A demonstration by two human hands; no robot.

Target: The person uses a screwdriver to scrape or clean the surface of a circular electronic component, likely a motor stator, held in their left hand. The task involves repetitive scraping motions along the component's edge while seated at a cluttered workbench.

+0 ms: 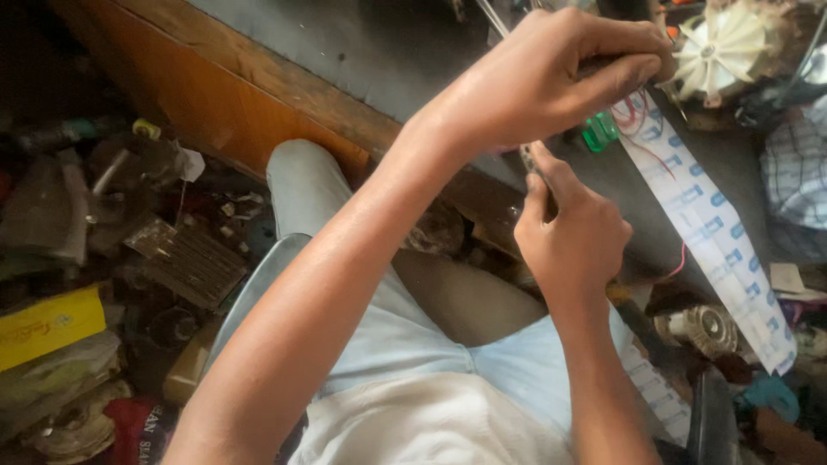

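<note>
I see my left hand [560,73] reaching across from the lower left, its forearm cutting diagonally over my lap. Its fingers are curled tight around a dark handle-like thing [603,62] that presses against the white fan wheel [717,47] of a small motor sitting near the far right corner of the bench [362,43]. How much of that handle it has I cannot tell, as the fingers cover most of it.

My right hand [573,237] sits lower, just over the bench's near edge, closed in a fist around a thin dark tool [532,168] whose tip pokes up between thumb and forefinger, pointing toward the underside of my left wrist. The two hands are near each other, the left above the right.

A long strip of white paper with blue marks [719,228] runs down the bench's right side, with thin red wires [637,120] and a small green part [600,131] lying beside it, just below the left hand.
</note>
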